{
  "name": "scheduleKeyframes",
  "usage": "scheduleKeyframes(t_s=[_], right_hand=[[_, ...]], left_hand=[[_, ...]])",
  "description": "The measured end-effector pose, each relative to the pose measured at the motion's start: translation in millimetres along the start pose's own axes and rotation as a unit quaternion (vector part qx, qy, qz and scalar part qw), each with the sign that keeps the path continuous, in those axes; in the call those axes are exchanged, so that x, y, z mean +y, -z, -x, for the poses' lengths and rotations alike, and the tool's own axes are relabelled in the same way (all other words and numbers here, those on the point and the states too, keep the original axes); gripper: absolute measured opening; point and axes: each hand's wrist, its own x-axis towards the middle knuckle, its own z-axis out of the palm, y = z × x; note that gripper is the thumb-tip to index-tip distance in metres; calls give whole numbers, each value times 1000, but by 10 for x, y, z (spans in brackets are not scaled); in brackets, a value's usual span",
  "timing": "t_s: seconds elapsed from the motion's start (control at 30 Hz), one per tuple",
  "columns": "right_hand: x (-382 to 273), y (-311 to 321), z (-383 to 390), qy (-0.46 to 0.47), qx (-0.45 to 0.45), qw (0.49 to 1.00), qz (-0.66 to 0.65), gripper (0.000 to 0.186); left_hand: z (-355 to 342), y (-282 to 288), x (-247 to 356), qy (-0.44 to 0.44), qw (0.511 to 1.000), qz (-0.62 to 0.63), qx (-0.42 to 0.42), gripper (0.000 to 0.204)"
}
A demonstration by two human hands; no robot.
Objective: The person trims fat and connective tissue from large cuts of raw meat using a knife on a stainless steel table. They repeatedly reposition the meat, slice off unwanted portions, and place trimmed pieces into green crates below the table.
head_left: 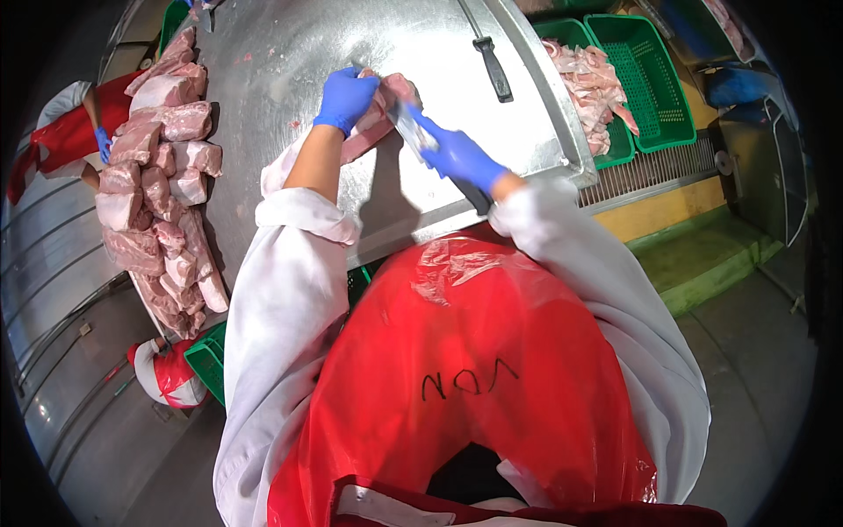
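I wear blue gloves (345, 99) and loose white sleeves (285, 307). My glossy red apron (536, 351) bears dark handwritten marks (465, 381).

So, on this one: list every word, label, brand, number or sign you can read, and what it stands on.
Red apron: a short row of black handwritten characters on its front, not copied out here.
Knife in the right hand: blurred, no lettering readable.
Green basket: no lettering I can make out.
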Motion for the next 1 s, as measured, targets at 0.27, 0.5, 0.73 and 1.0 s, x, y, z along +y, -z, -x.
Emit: scheduleKeyframes(t_s=[0.27,0.5,0.73,1.0], right_hand=[[193,-88,-655,17,41,998,52,70],[112,-195,-326,-11,-4,999,37,70],[-107,-335,-182,20,-54,998,14,73],[11,-774,-1006,57,66,995,40,76]], left_hand=[[-125,199,49,-14,998,37,-44,25],[-218,344,-57,-18,992,97,-78,22],[-266,733,22,-5,991,125,-52,26],[-209,812,345,-18,999,4,-28,23]])
